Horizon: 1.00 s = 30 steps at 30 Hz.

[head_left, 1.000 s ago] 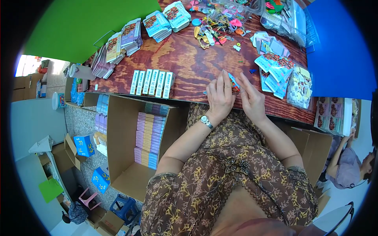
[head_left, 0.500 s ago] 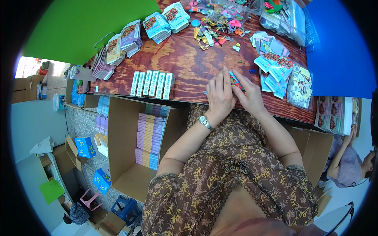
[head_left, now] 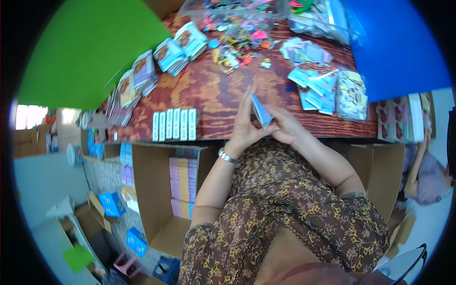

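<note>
Both my hands meet at the near edge of a dark wooden table (head_left: 213, 95), holding a small light-blue card packet (head_left: 261, 110) on its edge between them. My left hand (head_left: 246, 127), with a silver watch at the wrist, pinches the packet's left side. My right hand (head_left: 285, 127) grips it from the right. A row of several white and light-blue packets (head_left: 174, 125) stands at the table edge to the left of my hands. A loose heap of light-blue packets (head_left: 316, 85) lies to the right.
Stacks of printed packets (head_left: 183, 47) and a pile of small colourful pieces (head_left: 237, 45) lie further back. An open cardboard box (head_left: 161, 199) with stacked purple and yellow packs stands at my left, another box (head_left: 380, 175) at my right. A person (head_left: 427, 175) sits far right.
My hands have lifted the light-blue packet off the table and brought it closer to me, now held up on edge between both hands.
</note>
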### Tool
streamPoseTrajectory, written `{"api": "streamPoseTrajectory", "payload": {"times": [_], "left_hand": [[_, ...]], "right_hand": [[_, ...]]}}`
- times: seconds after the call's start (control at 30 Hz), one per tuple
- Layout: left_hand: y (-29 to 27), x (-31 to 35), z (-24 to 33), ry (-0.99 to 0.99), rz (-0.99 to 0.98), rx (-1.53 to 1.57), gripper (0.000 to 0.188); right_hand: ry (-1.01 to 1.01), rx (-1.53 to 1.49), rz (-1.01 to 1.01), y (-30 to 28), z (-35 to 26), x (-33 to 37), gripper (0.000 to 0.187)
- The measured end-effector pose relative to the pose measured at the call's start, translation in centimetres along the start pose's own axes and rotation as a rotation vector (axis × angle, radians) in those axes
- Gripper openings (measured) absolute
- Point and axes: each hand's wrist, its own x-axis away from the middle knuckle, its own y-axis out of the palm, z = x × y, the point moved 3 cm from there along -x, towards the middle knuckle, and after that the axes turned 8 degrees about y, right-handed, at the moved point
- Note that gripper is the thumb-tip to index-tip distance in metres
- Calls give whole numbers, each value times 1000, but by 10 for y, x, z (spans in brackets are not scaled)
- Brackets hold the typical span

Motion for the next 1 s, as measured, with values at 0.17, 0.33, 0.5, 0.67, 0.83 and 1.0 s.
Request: {"api": "streamPoseTrajectory", "payload": {"times": [0.17, 0.33, 0.5, 0.67, 0.83, 1.0], "left_hand": [[0, 9, -15, 62, 65, -232, 90], [6, 4, -20, -64, 76, -138, 95], [7, -1, -11, -29, 18, -271, 100], [-11, 1, -33, -135, 147, -180, 91], [-6, -7, -40, -191, 124, -209, 92], [-9, 3, -54, -185, 130, -248, 91]], "right_hand": [[174, 23, 65, -6, 16, 9, 34], [114, 170, 114, -4, 7, 13, 39], [-53, 654, 102, -22, -9, -7, 39], [-744, 2024, 447, 1, -150, -10, 38], [-108, 2504, 621, -59, -193, -16, 49], [-272, 2361, 406, -63, -186, 5, 56]]}}
